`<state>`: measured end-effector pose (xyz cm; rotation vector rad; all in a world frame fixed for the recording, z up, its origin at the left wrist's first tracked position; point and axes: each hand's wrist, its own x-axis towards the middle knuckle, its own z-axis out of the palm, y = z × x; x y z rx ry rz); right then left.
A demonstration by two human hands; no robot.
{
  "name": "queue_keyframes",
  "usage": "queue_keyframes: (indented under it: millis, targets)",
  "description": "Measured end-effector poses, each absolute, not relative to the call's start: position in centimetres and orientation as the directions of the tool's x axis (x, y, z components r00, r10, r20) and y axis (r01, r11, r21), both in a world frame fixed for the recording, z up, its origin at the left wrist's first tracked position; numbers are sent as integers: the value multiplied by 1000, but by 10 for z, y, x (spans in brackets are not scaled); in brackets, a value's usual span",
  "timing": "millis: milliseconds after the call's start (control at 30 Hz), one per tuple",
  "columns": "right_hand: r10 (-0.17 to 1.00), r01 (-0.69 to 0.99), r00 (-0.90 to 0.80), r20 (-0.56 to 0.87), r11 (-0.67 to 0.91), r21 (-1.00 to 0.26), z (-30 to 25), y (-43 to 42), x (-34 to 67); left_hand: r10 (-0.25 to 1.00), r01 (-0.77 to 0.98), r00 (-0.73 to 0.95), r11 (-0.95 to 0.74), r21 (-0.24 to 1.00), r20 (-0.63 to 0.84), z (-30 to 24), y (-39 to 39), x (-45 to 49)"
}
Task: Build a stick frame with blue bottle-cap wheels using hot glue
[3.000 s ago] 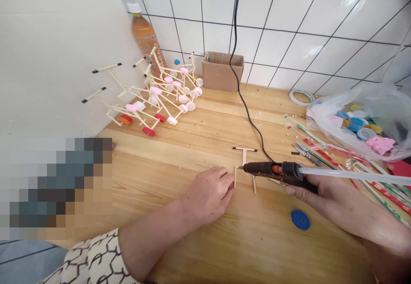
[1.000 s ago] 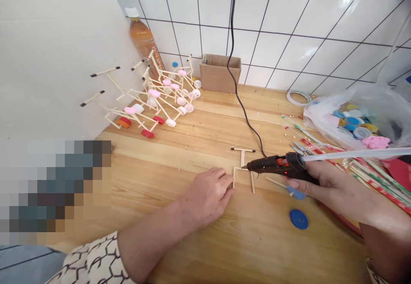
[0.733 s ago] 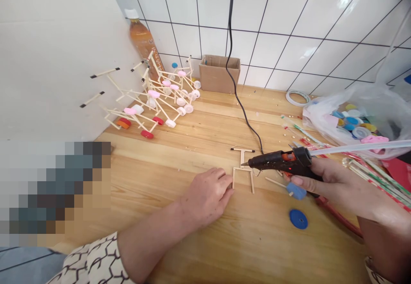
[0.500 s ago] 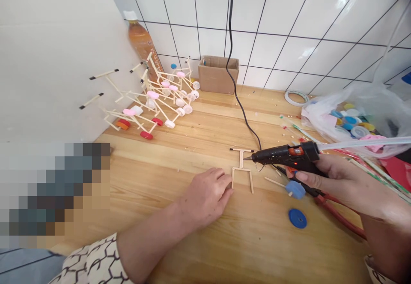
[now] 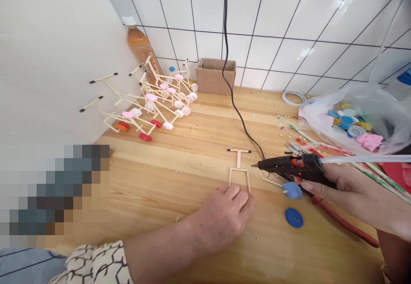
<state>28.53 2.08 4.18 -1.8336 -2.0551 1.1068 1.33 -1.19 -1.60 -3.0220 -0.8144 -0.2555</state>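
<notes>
Head view: a flat frame of craft sticks lies at lower centre on the wooden table, its long axis pointing away from the person. The left hand rests on its lower end, fingers open and flat, gripping nothing. The right hand grips a glue gun, its nozzle just right of the frame.
</notes>
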Motion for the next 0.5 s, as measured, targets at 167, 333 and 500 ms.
queue_keyframes:
  millis: [167,333,500]
  targets:
    - [910,784,-234,-343,-32,-621,42,21,284,440,445,892,-895,-35,106,-13,-9,16]
    - [908,785,-230,-350,-39,-618,43,21,283,450,456,888,-888,-61,101,-13,-8,17]
    - [903,815,-239,-358,-14,-579,41,21,285,446,452,890,-891,-51,97,-13,-7,16]
